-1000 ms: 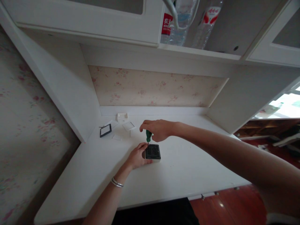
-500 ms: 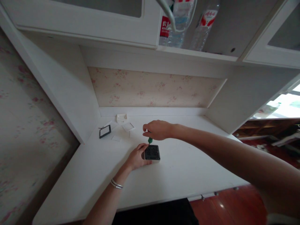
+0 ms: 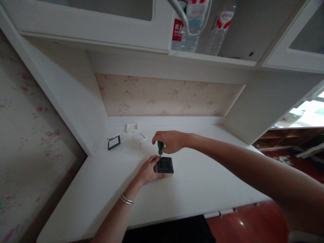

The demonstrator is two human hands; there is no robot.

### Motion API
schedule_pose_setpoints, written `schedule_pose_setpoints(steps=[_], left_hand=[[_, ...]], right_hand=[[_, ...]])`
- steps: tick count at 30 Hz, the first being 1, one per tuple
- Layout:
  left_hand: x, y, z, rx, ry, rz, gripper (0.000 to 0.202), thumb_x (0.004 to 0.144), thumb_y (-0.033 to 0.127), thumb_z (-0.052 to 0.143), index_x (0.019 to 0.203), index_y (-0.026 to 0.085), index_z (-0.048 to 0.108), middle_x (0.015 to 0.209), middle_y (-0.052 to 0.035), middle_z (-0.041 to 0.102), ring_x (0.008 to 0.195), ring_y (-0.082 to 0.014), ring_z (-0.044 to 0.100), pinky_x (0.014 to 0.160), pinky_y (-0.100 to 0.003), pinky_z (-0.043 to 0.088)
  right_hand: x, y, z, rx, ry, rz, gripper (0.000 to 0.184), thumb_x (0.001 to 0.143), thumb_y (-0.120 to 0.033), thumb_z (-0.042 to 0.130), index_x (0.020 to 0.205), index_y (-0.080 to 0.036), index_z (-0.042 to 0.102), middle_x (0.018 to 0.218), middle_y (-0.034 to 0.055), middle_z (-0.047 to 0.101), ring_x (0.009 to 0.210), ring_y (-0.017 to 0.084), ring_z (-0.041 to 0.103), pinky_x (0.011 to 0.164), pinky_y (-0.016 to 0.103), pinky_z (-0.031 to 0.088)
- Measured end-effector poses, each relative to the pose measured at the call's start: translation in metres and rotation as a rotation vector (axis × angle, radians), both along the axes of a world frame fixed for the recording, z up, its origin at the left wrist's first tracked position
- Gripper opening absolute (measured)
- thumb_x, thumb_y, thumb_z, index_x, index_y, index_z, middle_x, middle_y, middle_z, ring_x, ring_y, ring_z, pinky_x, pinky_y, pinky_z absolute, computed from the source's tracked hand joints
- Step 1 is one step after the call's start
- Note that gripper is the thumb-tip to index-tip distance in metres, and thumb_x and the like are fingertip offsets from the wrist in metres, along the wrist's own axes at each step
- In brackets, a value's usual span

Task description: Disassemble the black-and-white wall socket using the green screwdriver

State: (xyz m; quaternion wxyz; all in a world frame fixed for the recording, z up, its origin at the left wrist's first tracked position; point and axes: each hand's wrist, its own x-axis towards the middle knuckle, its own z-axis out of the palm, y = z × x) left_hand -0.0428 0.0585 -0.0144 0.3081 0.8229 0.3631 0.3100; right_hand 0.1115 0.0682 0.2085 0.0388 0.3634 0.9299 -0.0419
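Observation:
A small square box (image 3: 165,165) with a black top and white sides sits on the white desk; it looks like a wall socket in its mounting box. My left hand (image 3: 149,170) grips it from the left, thumb along the near side and fingers at the far left corner. My right hand (image 3: 170,141) is closed around the green handle of a screwdriver (image 3: 160,148), held nearly upright. Its tip points down at the far left corner of the black top. Whether it sits in a screw is too small to tell.
Left of my hands lie a black square frame (image 3: 114,143), a white frame (image 3: 139,137), a small white box (image 3: 132,128) and thin white pieces. Plastic bottles (image 3: 220,28) stand on the shelf above. The desk's side panel (image 3: 68,101) bounds the left.
My right fingers have shifted on the screwdriver, and more of its green handle shows, standing more upright. My left hand keeps the box in the same place.

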Motion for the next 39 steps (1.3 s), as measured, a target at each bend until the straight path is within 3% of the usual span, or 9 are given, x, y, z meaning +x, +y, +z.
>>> schedule_pose_setpoints(steps=[5, 10, 14, 18, 23, 28, 31, 34, 39], left_hand=[[0.0005, 0.0002, -0.0006, 0.015, -0.005, 0.001, 0.08, 0.056, 0.048, 0.079, 0.127, 0.023, 0.05, 0.13, -0.009, 0.047, 0.118, -0.0274, 0.049, 0.104, -0.039, 0.039], [0.0006, -0.0009, 0.0013, 0.023, 0.019, 0.006, 0.082, 0.056, 0.047, 0.079, 0.128, 0.022, 0.048, 0.129, -0.0077, 0.047, 0.116, -0.0253, 0.05, 0.104, -0.036, 0.039], [0.0006, -0.0015, 0.0021, 0.015, 0.036, 0.014, 0.083, 0.056, 0.048, 0.078, 0.129, 0.022, 0.047, 0.13, -0.0074, 0.046, 0.118, -0.0249, 0.049, 0.105, -0.034, 0.037], [0.0012, -0.0013, 0.0029, 0.009, 0.04, 0.01, 0.084, 0.056, 0.049, 0.078, 0.129, 0.022, 0.047, 0.131, -0.0074, 0.046, 0.119, -0.025, 0.047, 0.105, -0.034, 0.037], [0.0013, -0.0029, 0.0063, -0.007, 0.032, 0.015, 0.081, 0.056, 0.045, 0.079, 0.128, 0.022, 0.048, 0.131, -0.0077, 0.046, 0.12, -0.0258, 0.047, 0.106, -0.035, 0.036], [0.0009, -0.0039, 0.0071, -0.01, 0.036, 0.009, 0.08, 0.058, 0.044, 0.078, 0.128, 0.022, 0.048, 0.131, -0.0071, 0.046, 0.119, -0.0251, 0.048, 0.105, -0.035, 0.037], [0.0008, -0.0029, 0.0055, 0.007, 0.039, 0.007, 0.08, 0.057, 0.045, 0.078, 0.128, 0.021, 0.049, 0.13, -0.0078, 0.047, 0.119, -0.0253, 0.048, 0.104, -0.034, 0.038], [0.001, -0.0016, 0.0027, 0.02, 0.033, 0.007, 0.083, 0.056, 0.045, 0.079, 0.129, 0.021, 0.047, 0.13, -0.0079, 0.047, 0.119, -0.0249, 0.048, 0.105, -0.034, 0.037], [0.0013, -0.0007, -0.0001, 0.009, 0.031, 0.005, 0.084, 0.055, 0.043, 0.08, 0.13, 0.021, 0.047, 0.131, -0.0075, 0.046, 0.12, -0.0249, 0.047, 0.106, -0.034, 0.037]], right_hand=[[-0.0024, -0.0027, -0.0032, 0.057, 0.022, -0.097, 0.031, 0.086, -0.037, 0.041, 0.098, -0.018, 0.063, 0.095, 0.0094, 0.066, 0.082, 0.021, 0.061, 0.067, 0.03, 0.042], [0.0, -0.0019, -0.0063, 0.034, 0.055, -0.049, 0.042, 0.071, -0.023, 0.057, 0.113, -0.022, 0.057, 0.116, 0.0075, 0.061, 0.092, 0.021, 0.06, 0.072, 0.028, 0.043], [0.002, -0.0029, -0.0056, 0.058, 0.038, -0.172, 0.032, 0.084, -0.036, 0.046, 0.111, -0.024, 0.058, 0.108, 0.0071, 0.064, 0.092, 0.022, 0.061, 0.073, 0.03, 0.043], [0.0023, -0.0049, -0.0037, 0.044, 0.073, -0.078, 0.04, 0.078, -0.023, 0.05, 0.118, -0.023, 0.053, 0.119, 0.0073, 0.058, 0.095, 0.021, 0.06, 0.073, 0.028, 0.044], [-0.0003, -0.0039, -0.0032, 0.033, 0.039, -0.125, 0.04, 0.082, -0.041, 0.049, 0.117, -0.023, 0.054, 0.115, 0.0088, 0.06, 0.094, 0.025, 0.061, 0.071, 0.032, 0.045], [-0.0002, -0.0025, -0.0006, 0.004, 0.015, -0.043, 0.043, 0.077, -0.021, 0.051, 0.119, -0.022, 0.053, 0.119, 0.0091, 0.058, 0.094, 0.022, 0.061, 0.073, 0.03, 0.044], [0.001, -0.0018, 0.002, -0.029, -0.022, -0.059, 0.054, 0.071, -0.029, 0.061, 0.125, -0.023, 0.05, 0.124, 0.0095, 0.056, 0.093, 0.023, 0.061, 0.071, 0.029, 0.045], [0.0012, 0.0002, 0.0026, -0.022, -0.034, -0.129, 0.036, 0.086, -0.038, 0.045, 0.111, -0.018, 0.061, 0.105, 0.0112, 0.065, 0.091, 0.023, 0.062, 0.073, 0.031, 0.044], [0.0034, 0.0024, 0.0036, -0.076, -0.017, 0.01, 0.041, 0.075, -0.017, 0.053, 0.116, -0.017, 0.058, 0.112, 0.011, 0.063, 0.097, 0.021, 0.059, 0.078, 0.028, 0.043]])
